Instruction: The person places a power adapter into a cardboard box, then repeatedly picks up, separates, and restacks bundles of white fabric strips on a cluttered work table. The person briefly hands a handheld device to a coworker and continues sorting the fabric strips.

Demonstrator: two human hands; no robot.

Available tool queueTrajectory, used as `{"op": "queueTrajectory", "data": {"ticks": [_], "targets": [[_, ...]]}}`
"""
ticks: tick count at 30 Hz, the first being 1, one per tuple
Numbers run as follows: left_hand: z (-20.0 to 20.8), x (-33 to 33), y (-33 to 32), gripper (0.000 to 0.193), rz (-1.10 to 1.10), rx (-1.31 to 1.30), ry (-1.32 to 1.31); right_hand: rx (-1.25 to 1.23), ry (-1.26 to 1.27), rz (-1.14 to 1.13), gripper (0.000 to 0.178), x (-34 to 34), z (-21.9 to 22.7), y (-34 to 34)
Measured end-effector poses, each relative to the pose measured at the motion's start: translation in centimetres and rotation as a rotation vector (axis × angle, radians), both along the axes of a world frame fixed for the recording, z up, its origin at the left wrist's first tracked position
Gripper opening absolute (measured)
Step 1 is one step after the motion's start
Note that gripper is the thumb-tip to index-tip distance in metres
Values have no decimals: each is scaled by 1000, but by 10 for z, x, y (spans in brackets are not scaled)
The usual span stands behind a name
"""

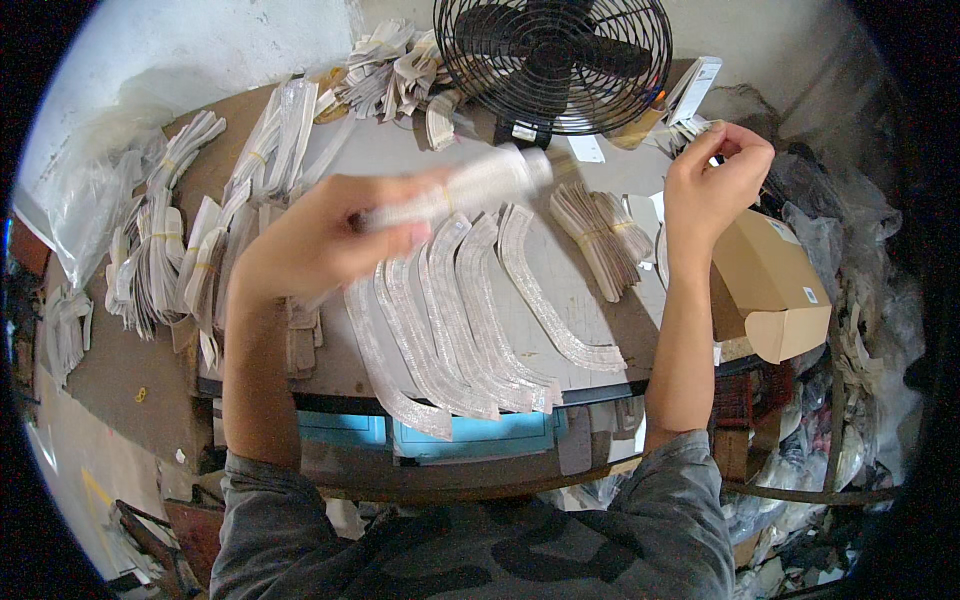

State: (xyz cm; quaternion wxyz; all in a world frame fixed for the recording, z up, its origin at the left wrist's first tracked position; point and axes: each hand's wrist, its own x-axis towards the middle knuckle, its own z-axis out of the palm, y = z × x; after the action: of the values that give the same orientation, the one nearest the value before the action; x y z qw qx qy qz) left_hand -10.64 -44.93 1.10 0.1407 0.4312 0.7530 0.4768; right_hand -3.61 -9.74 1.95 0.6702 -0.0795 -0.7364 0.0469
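Observation:
Raised over the table, my left hand (345,230) is closed around a bundle of whitish strips (490,185), smeared by motion. Beneath it several curved, shiny pale strips (450,320) lie side by side, their lower ends near the front edge. One more curved strip (535,290) lies apart to their right. My right hand (718,175) is up at the far right with thumb and fingers pinched together, beside small white pieces (683,132). Whatever is in that pinch is too small to make out. Between the hands rests a banded bundle of greyish strips (597,235).
A black caged fan (553,60) stands at the back. Banded strip bundles (160,235) crowd the left side, with more strips (385,75) behind. An open cardboard box (765,275) is at the right. Blue boxes (480,435) sit under the table edge; plastic bags (90,210) hang left.

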Motion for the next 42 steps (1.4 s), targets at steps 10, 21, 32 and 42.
{"op": "queueTrajectory", "data": {"ticks": [10,21,32,42], "targets": [[-1,-3,17,47,35,145,-238,-733,-187,1459,14,4,-14,-72],[-7,2,23,47,-43,279,-407,-388,-382,1232,8,11,-25,-79],[-9,3,25,50,-14,248,-419,139,-436,682,17,6,-10,-87],[0,6,24,46,-21,191,-326,123,-462,668,12,9,-6,-70]]}}
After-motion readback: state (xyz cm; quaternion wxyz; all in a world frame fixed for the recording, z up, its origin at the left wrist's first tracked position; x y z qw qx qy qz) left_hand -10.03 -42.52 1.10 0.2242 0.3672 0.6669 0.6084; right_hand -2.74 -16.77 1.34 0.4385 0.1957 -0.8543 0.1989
